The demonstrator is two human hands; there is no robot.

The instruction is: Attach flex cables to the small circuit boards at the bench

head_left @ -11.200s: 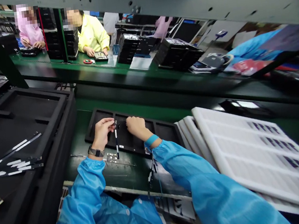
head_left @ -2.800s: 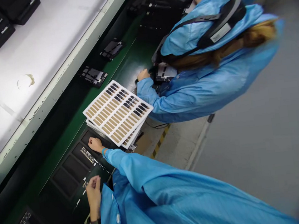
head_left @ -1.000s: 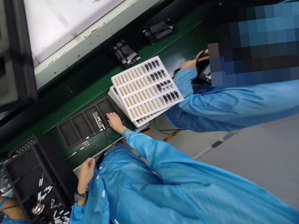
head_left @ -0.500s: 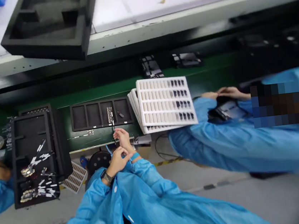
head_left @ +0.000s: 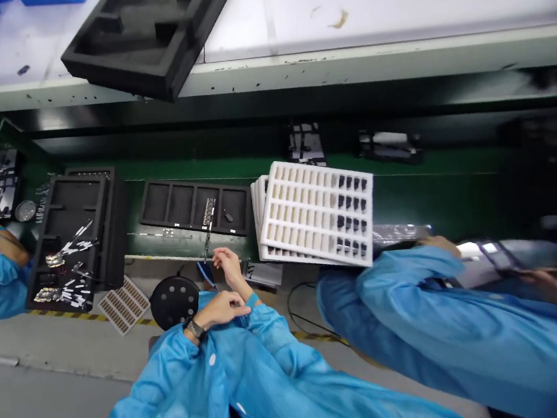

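A blue wristband (head_left: 252, 300), narrow, plain and smooth-looking, circles the wrist just behind the right grip (head_left: 228, 265), close against a light-blue sleeve. The left grip (head_left: 225, 308) lies across that wrist, fingers extended toward the band; I cannot tell whether it pinches anything. The right grip is loosely unfolded, fingers slightly bent, with nothing visible in it. Near its fingertips, on their left, a thin dark strip (head_left: 207, 242) runs over the front edge of the desk (head_left: 403, 198), and a blue cord (head_left: 205, 273) hangs beside it.

Beyond the right grip lies a shallow black tray (head_left: 182, 204) with four compartments; the third from the left bears a column of small metallic pieces (head_left: 208, 211), the fourth one small dark piece (head_left: 228, 215). To the grip's right, skewed white trays (head_left: 372, 212) are stacked, the top one holding dark parts at its right end. Well to the left of both grips, another black tray (head_left: 75, 192) carries scattered white-and-silver strips. A round black stool (head_left: 175, 301) stands just left of the left grip.
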